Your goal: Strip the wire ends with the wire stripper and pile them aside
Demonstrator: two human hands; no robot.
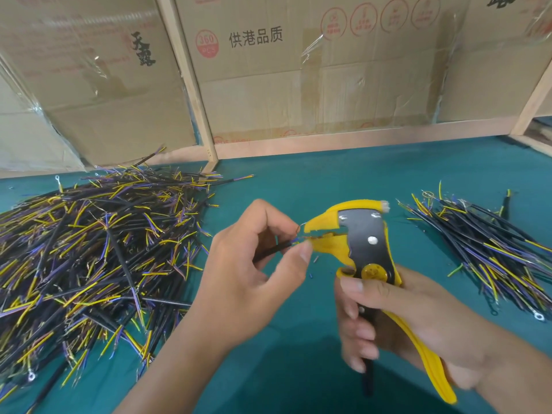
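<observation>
The wire (273,250) is a short black-sheathed cable with thin yellow and purple-blue cores fanning from its end, held in the air above the middle of the green table (313,180). The left hand (251,264) pinches it between thumb and curled fingers, its bared tips reaching into the yellow nose of the wire stripper (363,249). The stripper has a black metal body with yellow jaws and yellow handles; the jaws stand slightly apart around the wire tips. The right hand (397,321) grips the handles, fingers wrapped round them and the thumb laid across below the round yellow dial.

To the left a large heap of wires (89,249) of the same kind sprawls to the table's left edge. To the right a smaller pile (490,249) lies fanned out, some pieces carrying ring terminals. Between the two piles the green surface is bare, apart from a few tiny insulation scraps (312,265) under the stripper.

Behind the table stand cardboard panels (298,85) in a wooden frame (191,85), wrapped in clear film. One reads "供港品质" beside a red circle marked "360 PCS"; another shows "天露".
</observation>
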